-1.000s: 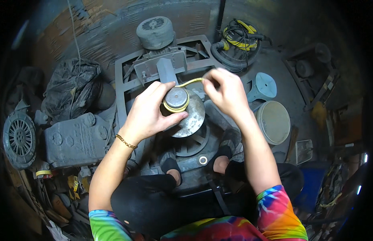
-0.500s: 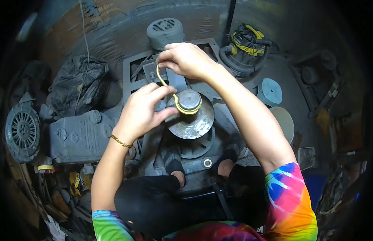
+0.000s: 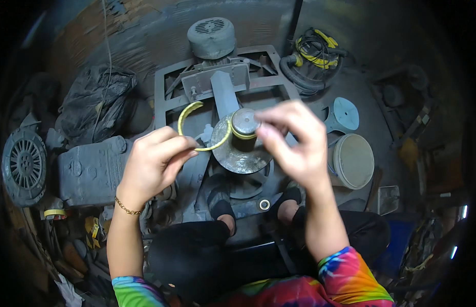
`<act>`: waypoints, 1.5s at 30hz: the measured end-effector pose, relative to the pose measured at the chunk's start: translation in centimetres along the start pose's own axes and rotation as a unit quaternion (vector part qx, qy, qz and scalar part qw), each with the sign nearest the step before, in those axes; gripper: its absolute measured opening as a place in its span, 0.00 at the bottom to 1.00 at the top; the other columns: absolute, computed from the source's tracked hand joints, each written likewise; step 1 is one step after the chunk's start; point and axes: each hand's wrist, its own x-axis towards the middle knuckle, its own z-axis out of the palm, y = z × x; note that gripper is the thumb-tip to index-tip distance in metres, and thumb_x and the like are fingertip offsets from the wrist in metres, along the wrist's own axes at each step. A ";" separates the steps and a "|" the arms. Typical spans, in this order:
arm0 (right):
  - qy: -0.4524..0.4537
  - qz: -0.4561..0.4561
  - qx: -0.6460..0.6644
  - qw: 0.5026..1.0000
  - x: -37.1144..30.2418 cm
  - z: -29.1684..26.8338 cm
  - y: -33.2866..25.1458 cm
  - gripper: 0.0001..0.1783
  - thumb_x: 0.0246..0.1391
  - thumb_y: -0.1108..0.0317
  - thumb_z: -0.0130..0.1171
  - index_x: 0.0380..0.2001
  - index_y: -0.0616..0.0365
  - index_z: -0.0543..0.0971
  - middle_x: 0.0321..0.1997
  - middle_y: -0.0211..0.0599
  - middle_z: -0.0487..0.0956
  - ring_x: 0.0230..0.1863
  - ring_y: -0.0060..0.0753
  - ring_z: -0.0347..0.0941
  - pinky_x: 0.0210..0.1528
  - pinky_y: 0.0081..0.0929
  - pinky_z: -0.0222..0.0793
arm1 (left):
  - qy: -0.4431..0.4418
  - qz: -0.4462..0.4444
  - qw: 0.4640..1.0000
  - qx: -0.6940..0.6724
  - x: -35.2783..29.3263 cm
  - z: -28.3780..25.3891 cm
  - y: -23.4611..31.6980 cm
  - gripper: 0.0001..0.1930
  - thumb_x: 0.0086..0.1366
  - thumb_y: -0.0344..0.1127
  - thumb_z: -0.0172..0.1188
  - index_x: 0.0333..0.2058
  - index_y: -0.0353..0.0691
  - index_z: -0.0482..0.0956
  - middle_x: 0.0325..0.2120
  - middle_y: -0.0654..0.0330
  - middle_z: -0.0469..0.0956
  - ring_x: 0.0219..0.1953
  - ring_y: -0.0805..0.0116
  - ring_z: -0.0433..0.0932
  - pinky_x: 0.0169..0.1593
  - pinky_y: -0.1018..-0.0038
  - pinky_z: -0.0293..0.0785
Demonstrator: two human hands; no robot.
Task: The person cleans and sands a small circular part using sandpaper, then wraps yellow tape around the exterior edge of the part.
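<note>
A yellow braided cord (image 3: 214, 145) loops around the upper end of an upright round metal shaft (image 3: 246, 121). Its free length curls out to the left in an open ring. Between thumb and fingertips, my left hand (image 3: 155, 161) pinches this cord at the bottom of the curl. My right hand (image 3: 299, 138) is at the right side of the shaft's top, smeared by motion; whether anything is between its fingers is hidden. Below the cord, a wide metal disc (image 3: 238, 156) surrounds the shaft.
Behind the shaft stand a metal frame (image 3: 266, 82) and a grey motor (image 3: 212, 38). A pale bucket (image 3: 353, 161), a light blue stool (image 3: 343, 114) and a black-yellow vacuum cleaner (image 3: 317, 53) are at right. At left lie a dusty gearbox (image 3: 92, 171) and a black bag (image 3: 97, 100). A small ring (image 3: 264, 205) lies between my feet.
My right hand has let go of the cord's free end and come down right of the shaft. My left hand has moved left and down, and the cord now curls outward.
</note>
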 end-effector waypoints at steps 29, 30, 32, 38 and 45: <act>0.022 0.171 0.074 0.982 -4.8 2.8 1.5 0.06 0.57 0.74 0.63 0.34 0.65 0.78 0.33 0.40 0.79 0.31 0.31 0.77 0.32 0.25 0.72 | 0.082 -0.060 0.993 -0.060 1.6 4.6 -0.1 0.09 0.52 0.30 0.75 0.29 0.35 0.83 0.21 0.61 0.75 0.22 0.73 0.72 0.26 0.76 0.65; 0.022 0.172 0.074 0.982 -4.8 2.8 1.6 0.06 0.57 0.74 0.63 0.34 0.65 0.78 0.33 0.40 0.79 0.31 0.31 0.77 0.32 0.25 0.72 | 0.081 -0.060 0.993 -0.061 1.6 4.7 -0.1 0.09 0.52 0.30 0.75 0.29 0.35 0.83 0.21 0.61 0.75 0.22 0.73 0.72 0.26 0.76 0.65; 0.020 0.183 0.074 0.980 -4.7 2.8 1.7 0.06 0.57 0.74 0.64 0.34 0.65 0.77 0.33 0.41 0.79 0.31 0.32 0.77 0.32 0.26 0.72 | 0.082 -0.069 0.991 -0.074 1.6 4.9 -0.2 0.09 0.53 0.30 0.75 0.29 0.34 0.83 0.21 0.61 0.75 0.22 0.73 0.72 0.26 0.76 0.65; 0.024 0.183 0.076 0.980 -4.6 3.0 1.8 0.06 0.57 0.74 0.63 0.34 0.65 0.78 0.33 0.40 0.78 0.30 0.30 0.76 0.31 0.25 0.71 | 0.082 -0.078 0.990 -0.080 1.6 5.1 -0.4 0.10 0.53 0.31 0.74 0.29 0.34 0.82 0.21 0.61 0.75 0.22 0.74 0.73 0.26 0.77 0.66; 0.027 0.183 0.076 0.980 -4.4 3.2 1.9 0.05 0.57 0.74 0.63 0.34 0.65 0.78 0.33 0.40 0.79 0.29 0.29 0.75 0.30 0.24 0.71 | 0.078 -0.067 0.993 -0.059 1.9 5.0 -0.9 0.09 0.54 0.30 0.74 0.29 0.33 0.82 0.22 0.61 0.75 0.22 0.75 0.73 0.27 0.78 0.66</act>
